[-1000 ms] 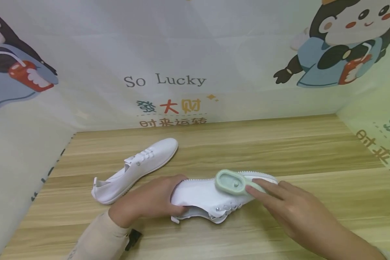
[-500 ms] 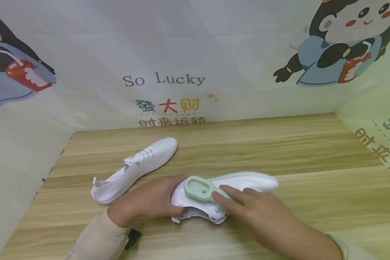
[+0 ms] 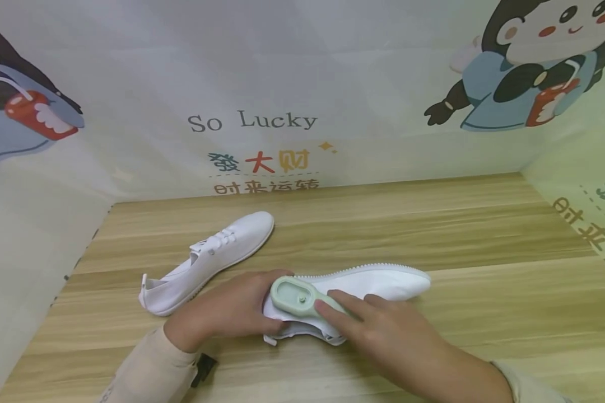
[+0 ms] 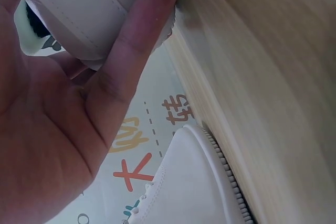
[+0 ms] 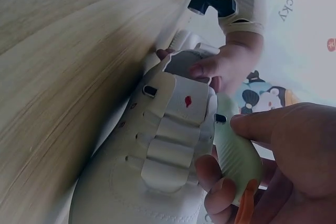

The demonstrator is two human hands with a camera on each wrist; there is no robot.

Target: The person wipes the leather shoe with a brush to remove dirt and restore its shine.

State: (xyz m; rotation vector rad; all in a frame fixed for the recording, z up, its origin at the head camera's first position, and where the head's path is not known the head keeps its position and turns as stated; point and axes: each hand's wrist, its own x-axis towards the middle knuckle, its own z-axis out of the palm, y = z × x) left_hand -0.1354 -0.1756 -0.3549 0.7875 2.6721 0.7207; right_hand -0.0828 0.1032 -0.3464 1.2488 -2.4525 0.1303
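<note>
A white lace-up shoe lies on its side, sole edge away from me and toe to the right. My left hand grips its heel, thumb at the opening. In my right hand is a light green brush, held by its handle, with its head against the shoe's side near the heel. Dark bristles show under the brush head in the left wrist view. From the right wrist view, the brush handle has an orange loop, and the shoe's tongue carries a red mark.
A second white shoe stands upright behind my left forearm, toe pointing to the back right. Beneath is a wood-grain table top. A printed cloth encloses the back and both sides.
My right hand has swept the brush leftward along the shoe's side, from the middle to the heel. The left hand keeps its grip, and the second shoe stays in place.
</note>
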